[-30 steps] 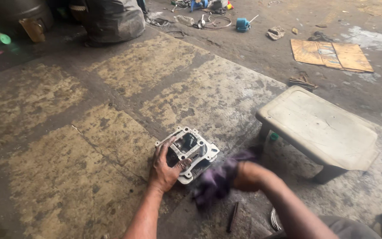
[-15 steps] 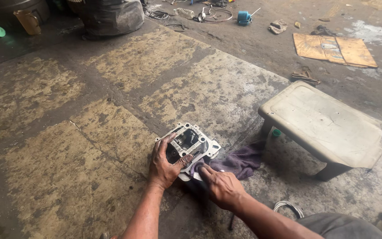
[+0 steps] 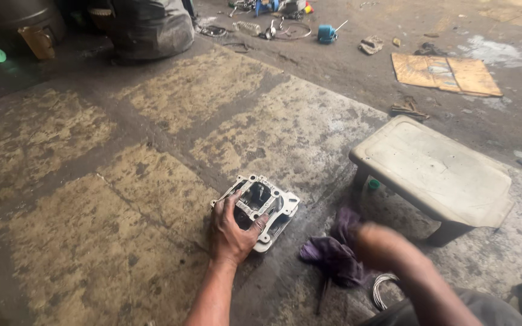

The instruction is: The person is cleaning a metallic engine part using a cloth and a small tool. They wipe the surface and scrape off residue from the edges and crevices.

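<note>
A grey metal engine part (image 3: 264, 205), box-shaped with an open cavity, lies on the stained concrete floor. My left hand (image 3: 232, 232) grips its near left side, thumb hooked on the rim. My right hand (image 3: 377, 244) is blurred in motion to the right of the part, against a crumpled purple rag (image 3: 336, 250) on the floor. Whether the fingers hold the rag cannot be made out.
A low dirty white plastic stool (image 3: 433, 172) stands to the right. A coil of wire (image 3: 382, 290) and a dark rod (image 3: 323, 294) lie near my right arm. Cardboard (image 3: 445, 73), a blue cup (image 3: 326, 33) and scattered tools lie far back; a dark sack (image 3: 146, 27) stands at the back left.
My right hand has pulled away from the engine part to the right, and the purple rag has moved with it. My left hand keeps its hold on the part.
</note>
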